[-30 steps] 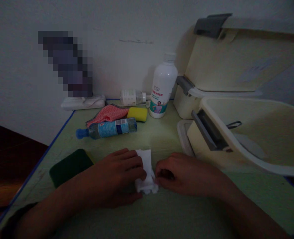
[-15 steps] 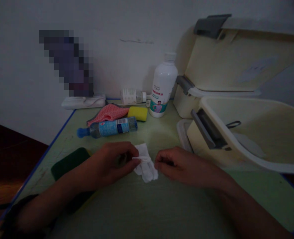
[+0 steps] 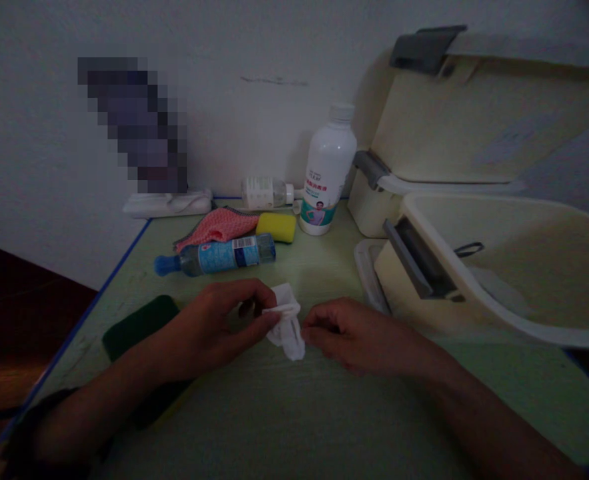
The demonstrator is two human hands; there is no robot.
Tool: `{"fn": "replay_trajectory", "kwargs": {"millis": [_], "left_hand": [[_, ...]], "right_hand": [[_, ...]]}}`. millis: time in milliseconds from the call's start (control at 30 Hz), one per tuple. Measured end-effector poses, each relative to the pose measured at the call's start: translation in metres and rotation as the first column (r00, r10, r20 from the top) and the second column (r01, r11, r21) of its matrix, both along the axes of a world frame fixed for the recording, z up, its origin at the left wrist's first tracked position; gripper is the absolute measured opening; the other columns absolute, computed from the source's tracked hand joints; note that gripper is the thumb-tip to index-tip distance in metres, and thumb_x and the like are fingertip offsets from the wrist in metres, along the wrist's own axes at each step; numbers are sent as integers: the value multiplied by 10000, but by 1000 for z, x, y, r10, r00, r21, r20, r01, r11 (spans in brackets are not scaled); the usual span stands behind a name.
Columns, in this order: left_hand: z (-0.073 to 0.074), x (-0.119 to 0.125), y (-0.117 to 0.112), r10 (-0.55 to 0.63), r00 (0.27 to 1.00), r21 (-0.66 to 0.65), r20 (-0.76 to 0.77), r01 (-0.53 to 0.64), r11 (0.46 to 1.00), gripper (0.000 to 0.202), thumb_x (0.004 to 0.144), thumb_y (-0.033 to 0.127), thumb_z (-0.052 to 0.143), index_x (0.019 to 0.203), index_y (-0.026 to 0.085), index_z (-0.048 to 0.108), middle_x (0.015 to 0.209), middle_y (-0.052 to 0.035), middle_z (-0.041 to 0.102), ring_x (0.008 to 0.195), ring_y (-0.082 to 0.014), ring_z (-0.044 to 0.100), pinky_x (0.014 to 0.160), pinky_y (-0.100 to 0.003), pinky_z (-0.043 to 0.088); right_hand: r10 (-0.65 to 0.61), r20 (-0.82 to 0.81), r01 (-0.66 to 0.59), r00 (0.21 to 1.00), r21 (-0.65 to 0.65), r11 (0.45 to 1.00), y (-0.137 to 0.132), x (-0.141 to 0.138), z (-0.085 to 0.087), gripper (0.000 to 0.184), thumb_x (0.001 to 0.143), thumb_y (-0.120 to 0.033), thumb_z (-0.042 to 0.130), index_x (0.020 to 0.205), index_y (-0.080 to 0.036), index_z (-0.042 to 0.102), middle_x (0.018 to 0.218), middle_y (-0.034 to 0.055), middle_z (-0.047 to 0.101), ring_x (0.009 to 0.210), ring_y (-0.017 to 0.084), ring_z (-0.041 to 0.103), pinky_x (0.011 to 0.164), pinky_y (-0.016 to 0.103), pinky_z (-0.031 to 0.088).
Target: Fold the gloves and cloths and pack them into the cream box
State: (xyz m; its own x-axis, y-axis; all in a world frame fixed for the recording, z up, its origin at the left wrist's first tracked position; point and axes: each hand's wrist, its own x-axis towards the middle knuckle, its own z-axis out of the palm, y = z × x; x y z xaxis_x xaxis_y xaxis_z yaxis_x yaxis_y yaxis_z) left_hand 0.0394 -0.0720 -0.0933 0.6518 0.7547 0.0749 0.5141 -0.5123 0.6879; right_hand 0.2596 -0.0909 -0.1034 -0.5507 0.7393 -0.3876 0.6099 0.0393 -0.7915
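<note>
A small crumpled white tissue (image 3: 287, 323) hangs just above the green tabletop (image 3: 294, 413). My left hand (image 3: 224, 323) pinches its upper edge between thumb and fingertips. My right hand (image 3: 347, 333) is curled, its fingertips closed against the tissue's lower right side. Both forearms reach in from the bottom of the view.
A lying water bottle (image 3: 217, 257), red cloth (image 3: 217, 227), yellow sponge (image 3: 276, 227), white bottle (image 3: 327, 173) and small bottle (image 3: 267, 193) lie behind the hands. A dark green pad (image 3: 139, 323) sits left. Open cream bins (image 3: 474, 267) fill the right. A power strip (image 3: 167, 203) sits by the wall.
The tissue lay flat under both hands; my left hand has pinched it and lifted it off the table, and it is now bunched narrower. My right hand has shifted slightly left.
</note>
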Motion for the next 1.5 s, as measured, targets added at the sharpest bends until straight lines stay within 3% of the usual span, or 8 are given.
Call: {"fn": "replay_trajectory", "kwargs": {"millis": [167,333,500,733,933,1133,1333,1500], "left_hand": [[4,4,-5,-256,953,83,-161,272,959,128,859,261,518,911,202,619,926,-26,603,874,-170,556,792,-300,442],[5,5,-7,-300,928,139,-219,334,932,197,863,256,510,1017,227,630,953,-31,612,897,-182,554,831,-333,432],[-2,3,-2,-152,964,227,-217,201,953,227,901,232,421,904,182,643,881,-48,610,836,-183,562,767,-324,454],[-11,4,3,28,943,170,-333,31,985,225,819,407,553,894,199,590,931,-43,589,899,-228,560,772,-364,452],[-12,4,2,198,905,177,-376,-140,974,549,711,603,578,1018,154,507,1016,-111,544,915,-290,542,749,-427,442],[-15,1,2,172,937,119,-304,-141,983,423,676,522,646,866,172,502,892,-59,544,807,-242,540,698,-379,436],[-6,2,3,163,979,-159,-119,-180,971,269,713,335,639,844,198,449,748,13,559,637,-157,527,546,-274,422],[10,1,2,200,951,-385,237,-97,918,245,736,297,658,869,204,475,810,26,577,753,-141,589,690,-282,493]], "right_hand": [[44,71,-57,997,203,977,1,-1,-3,222,842,-259,489,747,-147,656,651,6,630,578,96,541,507,206,332],[-25,148,-4,989,196,981,2,0,3,333,895,-313,407,657,-150,573,494,-25,517,464,77,469,452,213,272],[-57,102,35,993,209,977,-1,-2,2,336,865,-462,467,731,-171,569,583,-23,558,508,86,482,465,217,287],[-58,111,18,992,331,944,-2,-2,2,297,840,-325,565,1109,-220,496,712,-24,553,626,120,490,554,242,323],[-58,136,8,989,342,939,-5,-3,2,228,831,-345,576,1004,-200,539,839,14,578,721,150,526,619,272,373],[-171,22,140,985,475,869,-8,-18,-6,397,874,-354,492,1194,-120,470,1156,140,488,1093,239,473,945,393,368],[-233,-240,299,942,292,908,-4,-24,-14,109,814,-217,550,900,-170,501,904,51,591,869,178,560,773,330,447],[-285,-592,351,754,-4,936,-8,-31,-7,233,819,-277,582,1005,-178,481,921,41,644,842,152,615,715,280,481]]}}
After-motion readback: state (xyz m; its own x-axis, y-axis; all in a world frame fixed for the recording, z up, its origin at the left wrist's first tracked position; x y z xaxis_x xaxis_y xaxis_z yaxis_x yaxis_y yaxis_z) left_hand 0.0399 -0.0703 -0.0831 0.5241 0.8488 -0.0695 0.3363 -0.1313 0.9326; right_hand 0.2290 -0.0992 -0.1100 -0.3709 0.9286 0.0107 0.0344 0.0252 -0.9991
